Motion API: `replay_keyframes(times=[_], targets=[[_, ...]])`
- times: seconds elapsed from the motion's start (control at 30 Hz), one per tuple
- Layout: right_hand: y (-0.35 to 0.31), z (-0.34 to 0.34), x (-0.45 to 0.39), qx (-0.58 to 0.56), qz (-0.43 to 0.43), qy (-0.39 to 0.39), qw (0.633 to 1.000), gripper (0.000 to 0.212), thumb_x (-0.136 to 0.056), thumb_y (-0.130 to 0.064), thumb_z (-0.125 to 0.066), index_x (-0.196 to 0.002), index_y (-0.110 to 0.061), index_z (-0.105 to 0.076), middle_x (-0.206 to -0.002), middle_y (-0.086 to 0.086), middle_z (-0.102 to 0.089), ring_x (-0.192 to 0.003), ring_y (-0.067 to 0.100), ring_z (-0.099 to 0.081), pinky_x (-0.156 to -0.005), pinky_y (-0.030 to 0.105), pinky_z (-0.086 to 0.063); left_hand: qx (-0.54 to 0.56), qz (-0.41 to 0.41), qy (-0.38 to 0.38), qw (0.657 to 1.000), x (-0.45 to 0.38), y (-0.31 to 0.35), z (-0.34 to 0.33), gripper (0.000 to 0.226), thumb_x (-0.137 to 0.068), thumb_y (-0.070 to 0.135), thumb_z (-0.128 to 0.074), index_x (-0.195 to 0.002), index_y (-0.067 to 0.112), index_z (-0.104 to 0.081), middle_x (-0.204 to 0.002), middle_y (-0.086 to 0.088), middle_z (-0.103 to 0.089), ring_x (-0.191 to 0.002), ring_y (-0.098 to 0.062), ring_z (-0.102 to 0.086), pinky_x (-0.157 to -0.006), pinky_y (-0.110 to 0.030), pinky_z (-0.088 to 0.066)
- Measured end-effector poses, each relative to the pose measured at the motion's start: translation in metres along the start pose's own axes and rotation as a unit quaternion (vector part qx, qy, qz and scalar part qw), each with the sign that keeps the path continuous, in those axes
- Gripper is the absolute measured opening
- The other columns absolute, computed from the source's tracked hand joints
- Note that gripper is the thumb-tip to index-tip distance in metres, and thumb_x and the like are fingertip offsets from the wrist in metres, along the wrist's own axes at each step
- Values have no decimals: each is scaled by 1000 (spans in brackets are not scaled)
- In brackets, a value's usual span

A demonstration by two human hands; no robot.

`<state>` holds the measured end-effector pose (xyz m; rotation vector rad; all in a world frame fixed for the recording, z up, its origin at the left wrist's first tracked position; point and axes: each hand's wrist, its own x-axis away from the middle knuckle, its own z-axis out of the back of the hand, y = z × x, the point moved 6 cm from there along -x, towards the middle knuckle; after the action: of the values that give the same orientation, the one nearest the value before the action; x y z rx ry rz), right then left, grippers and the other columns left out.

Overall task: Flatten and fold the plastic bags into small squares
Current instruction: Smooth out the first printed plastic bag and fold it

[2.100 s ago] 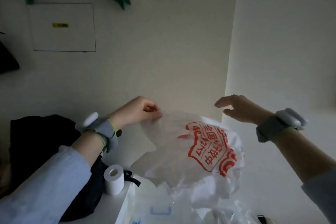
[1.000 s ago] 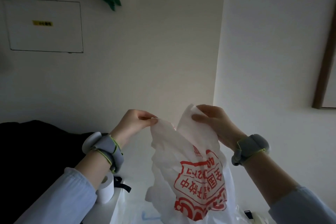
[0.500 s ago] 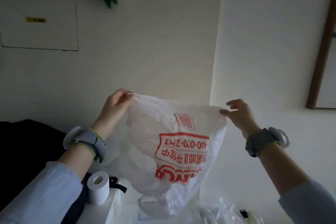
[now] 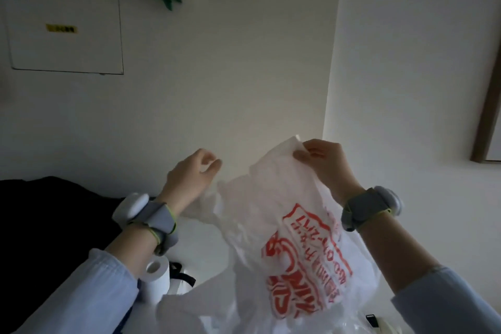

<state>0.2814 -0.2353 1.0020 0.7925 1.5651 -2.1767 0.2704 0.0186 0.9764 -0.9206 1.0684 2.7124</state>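
The plastic bag (image 4: 292, 238) runs off the frame's bottom edge, its red print creased and unreadable. It hangs below the right hand (image 4: 322, 165), which pinches its top corner. The left hand (image 4: 189, 179), fingers loosely curled, touches its rumpled edge; grip unclear.

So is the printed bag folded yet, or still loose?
Loose. The printed bag hangs crumpled in the air, pinched at its top by the right hand.

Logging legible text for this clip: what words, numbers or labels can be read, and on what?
Bag, red print: digits seen reversed through the plastic, roughly "400-070-2171"; not certain.
Bag, red characters and logo: too warped to read.
Yellow label on the wall panel: too blurred to read.
Nothing else carries text.
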Motion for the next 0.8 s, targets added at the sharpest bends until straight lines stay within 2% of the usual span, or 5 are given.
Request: replay_keyframes(times=[0.1, 0.27, 0.53, 0.67, 0.8], targets=[[-4, 14, -5, 11, 22, 23, 999, 6, -83, -13, -65, -87, -10, -69, -84, 7, -68, -80, 21, -62, -77, 33, -51, -9, 201, -132, 971, 16, -35, -14, 48, -92, 52, -38, -118, 12, -46, -122, -10, -53, -110, -30, -52, -93, -35, -40], [-21, 17, -8, 38, 50, 27, 998, 13, -85, -16, -64, -93, -9, -69, -87, 7, -68, -82, 21, -63, -77, 30, -52, 343, 314, -269, 844, 40, -32, -53, 26, -87, 35, -60, -99, 13, -54, -82, -7, -63, -73, -19, -55, -65, -30, -46], [-46, 82, -24, -121, -15, 151, 981, 26, -86, -22, -62, -75, 1, -61, -69, 14, -47, -62, 22, -42, -58, 34, -34, 199, 208, -231, 929, 48, -71, -90, 22, -94, 9, -49, -77, 14, -62, -56, -1, -54, -45, -12, -44, -35, -13, -30], [-55, 112, -34, -94, -22, 214, 972, 23, -88, -25, -60, -86, -3, -65, -74, 11, -57, -70, 28, -54, -74, 42, -52, 250, 315, -321, 858, 79, -112, -125, 40, -94, 5, -42, -63, 0, -67, -43, -1, -42, -28, -8, -33, -28, -16, -23], [-62, 95, -39, 18, 44, 175, 983, 37, -87, -23, -59, -82, 13, -59, -72, 19, -50, -64, 28, -45, -64, 37, -43, 162, 221, -393, 878, 74, -78, -118, 21, -81, 27, -65, -96, 14, -67, -93, -5, -56, -77, -11, -55, -59, -19, -37]])
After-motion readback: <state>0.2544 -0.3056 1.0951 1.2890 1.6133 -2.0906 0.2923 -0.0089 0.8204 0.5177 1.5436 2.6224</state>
